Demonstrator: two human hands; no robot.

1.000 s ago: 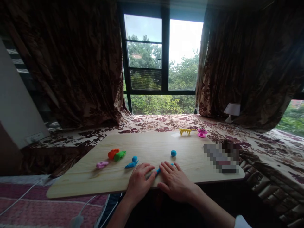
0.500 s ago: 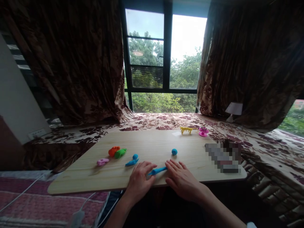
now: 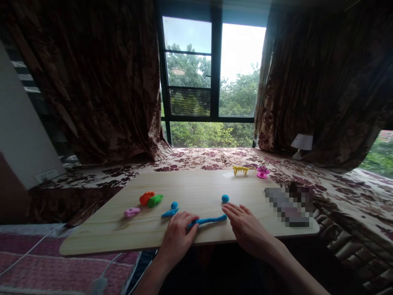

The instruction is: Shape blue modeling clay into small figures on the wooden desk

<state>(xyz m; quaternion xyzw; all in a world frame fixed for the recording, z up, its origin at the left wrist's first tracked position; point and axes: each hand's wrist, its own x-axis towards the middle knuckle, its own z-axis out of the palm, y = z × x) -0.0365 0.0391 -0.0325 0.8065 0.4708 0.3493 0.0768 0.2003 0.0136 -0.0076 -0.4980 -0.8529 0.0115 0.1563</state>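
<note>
A long, thin roll of blue modelling clay lies across the near part of the wooden table. My left hand rests over the roll's left end, fingers laid forward and thumb apart, hiding that tip. At the other end, my right hand lies low with its fingers stretched out, beside or just touching the roll's tip. A blue clay ball sits just beyond my right fingertips. Left of my left hand are a smaller blue ball and a pointed blue clay piece.
Orange, green and pink clay lumps lie on the left side. A yellow four-legged figure and a pink stand-like piece are at the far edge. Something pixelated occupies the right side.
The blue roll shows longer between my hands. My right hand has shifted right, uncovering its right end; my left hand has moved slightly left. The view has tilted a little.
</note>
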